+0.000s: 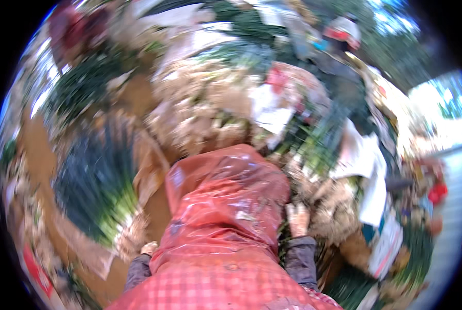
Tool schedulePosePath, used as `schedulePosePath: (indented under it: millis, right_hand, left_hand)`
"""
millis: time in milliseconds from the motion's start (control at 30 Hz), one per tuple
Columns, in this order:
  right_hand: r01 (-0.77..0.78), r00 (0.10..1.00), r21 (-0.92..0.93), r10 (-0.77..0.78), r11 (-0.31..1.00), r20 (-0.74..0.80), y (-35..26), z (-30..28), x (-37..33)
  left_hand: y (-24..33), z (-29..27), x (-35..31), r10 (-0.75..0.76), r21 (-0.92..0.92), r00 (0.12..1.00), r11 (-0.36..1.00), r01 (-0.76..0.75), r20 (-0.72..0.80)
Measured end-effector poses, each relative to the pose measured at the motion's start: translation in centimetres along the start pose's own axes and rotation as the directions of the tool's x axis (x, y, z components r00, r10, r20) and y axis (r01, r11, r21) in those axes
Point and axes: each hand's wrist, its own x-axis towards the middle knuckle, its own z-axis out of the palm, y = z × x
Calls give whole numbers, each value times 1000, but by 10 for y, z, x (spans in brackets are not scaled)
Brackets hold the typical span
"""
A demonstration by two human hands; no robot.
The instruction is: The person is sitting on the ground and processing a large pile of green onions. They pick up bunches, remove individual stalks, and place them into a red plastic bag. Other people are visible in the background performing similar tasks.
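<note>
A red plastic apron point(226, 206), wet and creased, covers my lap over red checked cloth. At its left side my left hand point(149, 249) shows only in part; its fingers are too hidden to read. Close to it lies a large bundle of green onions point(99, 186), dark leaves fanned away and pale roots toward me. My right hand point(297, 219) is on the other side of the apron, fingers stretched forward and seemingly holding nothing. It is beside a clump of soil-coloured onion roots point(337, 214). Motion blurs the picture.
Ahead is a big heap of green onions point(200, 103) with roots facing me. A white sack point(370, 175) lies at the right, and more onion bundles point(83, 85) at the far left. Another person point(342, 33) is in the back right. Brown ground point(40, 155) shows at the left.
</note>
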Motion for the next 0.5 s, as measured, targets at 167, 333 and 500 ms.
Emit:
schedulePosePath:
  millis: [167,333,500]
  right_hand:
    - [-389,725,-162,410,907,554,44,-5,-73]
    - [-235,968,487,245,841,45,-42,-67,-36]
    - [11,890,99,35,995,-454,-79,-32,65]
  left_hand:
    - [142,54,56,391,257,919,894,-367,-49]
    - [225,245,32,618,551,739,531,-644,268]
    - [183,438,-39,568,424,570,381,-822,594]
